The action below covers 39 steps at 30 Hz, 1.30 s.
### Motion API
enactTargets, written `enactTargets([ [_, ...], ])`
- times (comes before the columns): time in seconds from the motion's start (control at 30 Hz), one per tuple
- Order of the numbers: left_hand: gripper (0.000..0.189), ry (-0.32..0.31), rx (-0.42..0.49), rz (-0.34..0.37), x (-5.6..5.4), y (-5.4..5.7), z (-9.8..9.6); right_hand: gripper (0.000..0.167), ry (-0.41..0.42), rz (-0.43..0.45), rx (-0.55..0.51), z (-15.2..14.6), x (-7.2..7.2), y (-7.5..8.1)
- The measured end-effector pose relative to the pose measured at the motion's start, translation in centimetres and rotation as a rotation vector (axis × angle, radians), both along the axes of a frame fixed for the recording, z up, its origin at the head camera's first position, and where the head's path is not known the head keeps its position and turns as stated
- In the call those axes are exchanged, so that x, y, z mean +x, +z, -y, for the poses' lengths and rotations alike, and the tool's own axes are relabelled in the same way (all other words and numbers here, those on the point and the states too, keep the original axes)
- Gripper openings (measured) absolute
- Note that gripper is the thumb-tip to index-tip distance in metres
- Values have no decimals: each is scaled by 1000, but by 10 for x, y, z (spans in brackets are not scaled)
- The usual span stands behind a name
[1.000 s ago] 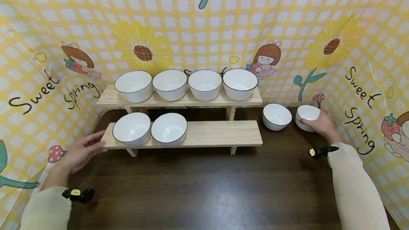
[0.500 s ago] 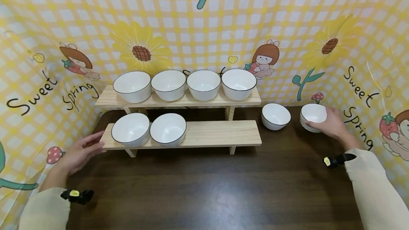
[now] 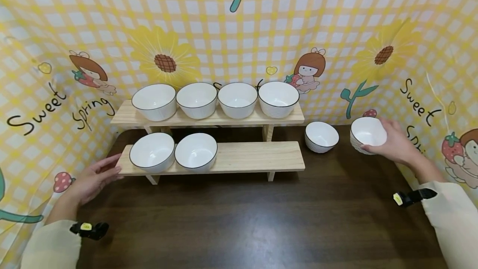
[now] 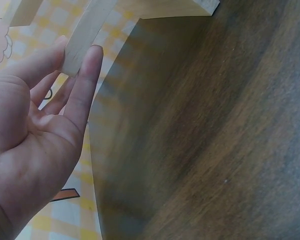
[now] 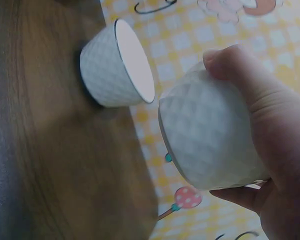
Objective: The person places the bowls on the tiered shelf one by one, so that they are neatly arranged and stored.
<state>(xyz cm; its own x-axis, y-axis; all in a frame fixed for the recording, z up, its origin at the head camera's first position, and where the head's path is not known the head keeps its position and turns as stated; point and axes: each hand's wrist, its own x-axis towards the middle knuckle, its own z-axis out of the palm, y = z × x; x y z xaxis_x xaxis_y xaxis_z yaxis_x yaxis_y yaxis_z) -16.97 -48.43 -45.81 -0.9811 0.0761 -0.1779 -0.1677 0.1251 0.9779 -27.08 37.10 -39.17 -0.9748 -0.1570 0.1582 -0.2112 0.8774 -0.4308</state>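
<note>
At the right, my right hand grips a small white bowl with a dark rim. The right wrist view shows the thumb on this bowl's diamond-textured side, other fingers partly hidden behind it. To its left a matching bowl stands on the table. My left hand pinches the left end of the lower wooden shelf; in the left wrist view thumb and finger sit on either side of the board. Two larger white bowls, one at the end and one beside it, occupy this shelf's left half.
Behind, a raised upper shelf carries a row of several white bowls. Both shelves stand on a dark wooden table. A yellow checked cloth with printed flowers and figures encloses the back and sides.
My right hand has shifted the small bowl to the right, away from its neighbour, and has now raised it a little with a tilt. The left hand stays at the shelf end.
</note>
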Motion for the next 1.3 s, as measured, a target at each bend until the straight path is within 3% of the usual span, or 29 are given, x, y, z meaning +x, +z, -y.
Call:
enactTargets([
  [0.33, 70, -5, 7, 26, 1, 3, -1, 119, 113, -79, -57, 18, 20, 23],
  [0.9, 70, -6, 7, 32, 0, 3, 0, 120, 254, -148, -60, 52, 36, 34],
  [1.1, 64, -4, 30, 30, 1, 3, 0, 121, 346, -178, -61, 69, 39, 37],
  [1.3, 68, -1, -2, 36, 0, 3, 0, 119, 424, -207, -67, 88, 41, 40],
])
